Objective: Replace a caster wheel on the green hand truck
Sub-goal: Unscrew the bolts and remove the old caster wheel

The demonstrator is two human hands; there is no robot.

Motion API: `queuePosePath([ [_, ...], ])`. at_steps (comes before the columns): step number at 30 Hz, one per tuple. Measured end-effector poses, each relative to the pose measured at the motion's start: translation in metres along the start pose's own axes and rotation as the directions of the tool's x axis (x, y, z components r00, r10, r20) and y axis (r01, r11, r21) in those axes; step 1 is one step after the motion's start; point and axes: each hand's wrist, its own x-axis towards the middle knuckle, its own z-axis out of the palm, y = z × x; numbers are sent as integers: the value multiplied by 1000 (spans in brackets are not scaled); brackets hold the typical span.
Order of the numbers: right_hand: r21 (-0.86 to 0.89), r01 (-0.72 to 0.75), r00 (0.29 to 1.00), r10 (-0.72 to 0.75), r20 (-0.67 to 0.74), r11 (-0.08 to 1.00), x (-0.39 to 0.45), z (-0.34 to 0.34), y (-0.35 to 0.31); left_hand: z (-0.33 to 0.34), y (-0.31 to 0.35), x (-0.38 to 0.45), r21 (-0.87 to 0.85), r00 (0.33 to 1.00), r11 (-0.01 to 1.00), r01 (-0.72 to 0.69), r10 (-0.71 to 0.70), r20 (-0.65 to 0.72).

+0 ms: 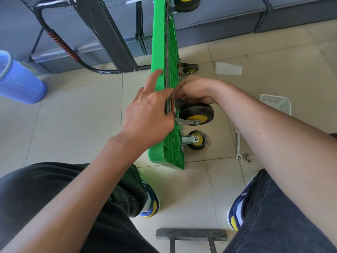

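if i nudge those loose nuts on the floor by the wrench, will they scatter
Probably. The nuts are small and rounded, lying loose on smooth floor tile, so they'd likely slide or roll. The flat wrench beside them should stay put.

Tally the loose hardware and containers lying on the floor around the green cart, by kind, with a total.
Wrench: 1
Nuts: 3, clustered by the wrench's near end
White perforated basket: 1
Blue bin: 1
Sheet of paper: 1
Total: 7
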Motion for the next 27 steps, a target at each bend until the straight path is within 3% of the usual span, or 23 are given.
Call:
queuePosePath([
  [9,-17,18,1000,-19,-7,1000,1,0,0,0,1,0,-6,1000,1000,2,-2,4],
  [16,-109,-41,997,48,57,993,-2,0,2,0,1,-1,-5,1000,1000,5,-5,7],
  [27,-18,-9,999,10,32,1000,-3,-1,2,1,1,-1,-3,1000,1000,3,-3,9],
])
